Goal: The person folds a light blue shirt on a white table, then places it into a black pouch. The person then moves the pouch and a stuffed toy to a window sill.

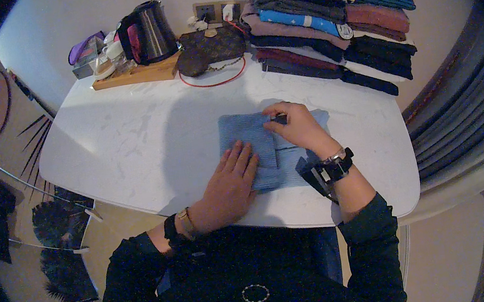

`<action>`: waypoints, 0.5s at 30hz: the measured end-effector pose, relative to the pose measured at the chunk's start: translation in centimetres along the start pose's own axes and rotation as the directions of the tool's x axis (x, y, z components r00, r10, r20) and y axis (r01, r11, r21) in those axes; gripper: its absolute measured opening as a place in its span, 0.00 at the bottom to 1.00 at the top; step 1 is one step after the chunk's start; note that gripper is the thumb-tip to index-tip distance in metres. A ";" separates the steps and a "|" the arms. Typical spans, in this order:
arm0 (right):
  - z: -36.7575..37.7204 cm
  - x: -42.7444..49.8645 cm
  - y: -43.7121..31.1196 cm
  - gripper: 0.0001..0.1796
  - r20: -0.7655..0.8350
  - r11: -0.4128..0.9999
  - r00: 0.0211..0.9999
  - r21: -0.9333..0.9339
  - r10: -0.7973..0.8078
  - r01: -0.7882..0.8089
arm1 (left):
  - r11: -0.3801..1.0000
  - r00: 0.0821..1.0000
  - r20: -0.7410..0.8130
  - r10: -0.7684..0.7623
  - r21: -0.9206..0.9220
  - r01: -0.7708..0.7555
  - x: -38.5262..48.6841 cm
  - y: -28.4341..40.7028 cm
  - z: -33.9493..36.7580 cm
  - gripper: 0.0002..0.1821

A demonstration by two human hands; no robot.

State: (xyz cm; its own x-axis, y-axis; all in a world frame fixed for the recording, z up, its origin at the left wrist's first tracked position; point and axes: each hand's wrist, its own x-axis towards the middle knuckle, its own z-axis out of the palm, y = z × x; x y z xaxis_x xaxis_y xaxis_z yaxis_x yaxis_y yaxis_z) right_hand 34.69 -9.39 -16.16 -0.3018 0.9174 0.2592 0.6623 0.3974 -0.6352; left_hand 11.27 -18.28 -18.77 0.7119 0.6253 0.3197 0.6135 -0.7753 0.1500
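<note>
A light blue ribbed knit garment [291, 170], partly folded, lies on the white table [111, 143] in front of me. My left hand [232, 183] rests flat on its folded left part, fingers slightly apart and pointing away from me. At the top edge of that folded layer, my right hand [293, 125] pinches the knit between thumb and index finger. More of the blue fabric spreads flat to the right, beneath my right wrist.
Tall stacks of folded clothes [300, 32] stand at the back right. At the back left are a metal electric kettle [152, 33] on a wooden tray [139, 75], a brown patterned bag [221, 43] and a red cord [212, 84]. A grey curtain [458, 126] hangs right of the table.
</note>
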 end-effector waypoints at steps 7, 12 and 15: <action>0.9 0.7 0.9 0.18 -0.084 0.994 0.996 0.109 0.012 -0.003 | 0.998 0.995 -0.075 0.067 0.016 -0.066 0.3 0.2 -0.4 0.28; 1.3 0.6 0.8 0.15 -0.080 0.989 0.996 0.140 -0.034 0.045 | 0.994 0.999 -0.021 0.049 0.101 -0.046 1.0 0.4 -0.2 0.25; 1.6 0.7 1.3 0.14 -0.059 0.988 0.998 0.153 -0.010 0.019 | 1.000 1.000 0.003 -0.018 -0.005 0.018 1.2 0.4 -0.4 0.26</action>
State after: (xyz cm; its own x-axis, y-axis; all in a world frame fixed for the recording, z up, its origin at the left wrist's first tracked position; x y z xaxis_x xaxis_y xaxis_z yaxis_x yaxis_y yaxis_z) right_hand 34.26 -8.25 -17.94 -0.2670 0.9130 0.3083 0.5440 0.4069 -0.7338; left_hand 12.28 -17.85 -17.98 0.7019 0.6390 0.3146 0.6244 -0.7646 0.1599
